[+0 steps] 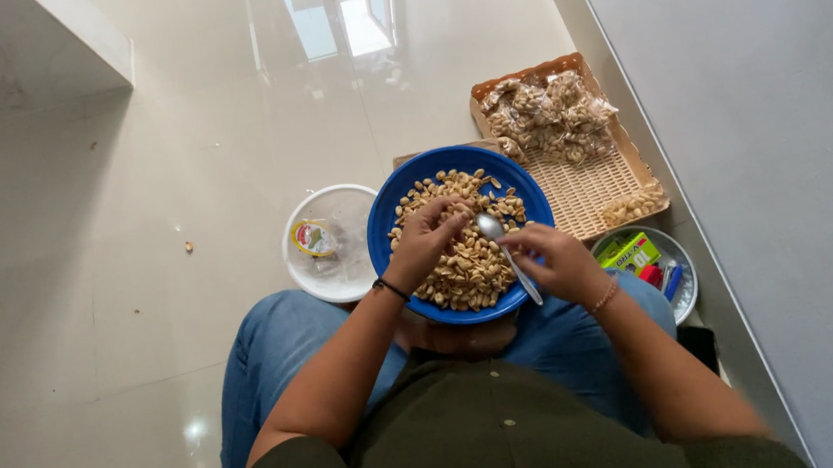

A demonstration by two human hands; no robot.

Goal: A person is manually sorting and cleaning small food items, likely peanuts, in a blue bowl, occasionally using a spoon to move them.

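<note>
1. A round blue bowl (390, 216) sits at the middle of the view, resting on the lap of a seated person in blue jeans and a dark green shirt. It is heaped with pale shelled peanuts (469, 259).
2. The left hand (427, 238) reaches into the bowl from 7 o'clock, fingers curled down and pinched together in the peanuts; whether it has any in its grasp cannot be told. A dark band circles that wrist.
3. The right hand (560, 262) lies over the bowl's rim at 4 o'clock, closed around the handle of a metal spoon (497, 237). The spoon's scoop points towards 11 o'clock and lies on the peanuts, just beside the left fingertips. A thin bracelet shows on that wrist.
4. At 9 o'clock from the bowl, touching its edge, is a white round container (340, 281) with a small yellow-and-green packet inside.
5. At 1 o'clock, a woven rectangular tray (589, 194) holds clear bags of peanuts (547, 112) at its far end and a few loose nuts at its near corner.
6. At 4 o'clock, just beyond the right wrist, a small round dish (687, 286) holds a green box and small red and blue items.
7. Everything rests on a glossy cream tiled floor (136, 238); a grey wall (779, 132) runs along the 3 o'clock side.
</note>
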